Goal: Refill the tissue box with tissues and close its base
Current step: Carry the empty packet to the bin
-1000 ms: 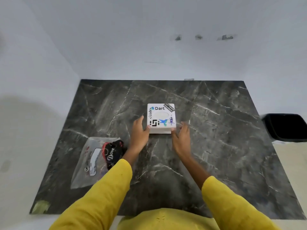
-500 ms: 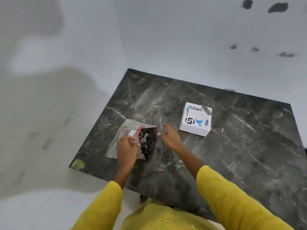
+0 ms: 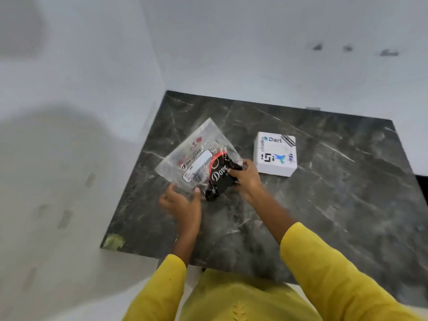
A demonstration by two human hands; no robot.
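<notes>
A white square tissue box [image 3: 275, 154] with stickers reading "Dart" lies flat on the dark marble table [image 3: 335, 193]. Left of it, a clear plastic bag [image 3: 192, 156] with a white label is lifted and tilted above the table. My left hand [image 3: 183, 201] grips the bag's near lower corner. My right hand [image 3: 243, 174] pinches a black pouch marked "Dove" [image 3: 218, 177] at the bag's right end. Whether the pouch is inside the bag or half out of it is unclear.
White walls close in the table at the back and on the left. A greenish scrap [image 3: 113, 240] sits at the table's front left corner. A dark object [image 3: 422, 184] shows at the right edge of the frame.
Both hands left the tissue box and went to the bag on the left. The bag has since been raised off the table, and my right hand now holds the black pouch.
</notes>
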